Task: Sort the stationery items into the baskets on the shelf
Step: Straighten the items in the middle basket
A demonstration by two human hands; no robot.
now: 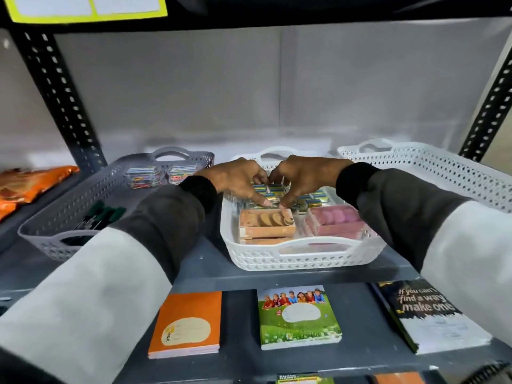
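A white basket (302,259) stands in the middle of the shelf. It holds an orange box (266,224), a pink box (339,221) and several small blue-and-yellow boxes (314,198) at the back. My left hand (238,180) and my right hand (304,176) reach into it together. Their fingertips pinch the small boxes near the basket's middle. A grey basket (41,231) on the left holds dark green markers (101,214) and clear packs of coloured clips (144,173). Another white basket (443,173) stands at the right.
Orange packets (25,187) lie at the far left of the shelf. On the shelf below lie an orange notebook (187,325), a green notebook (299,317) and a black-and-white notebook (432,320). Perforated black posts (59,98) frame the shelf.
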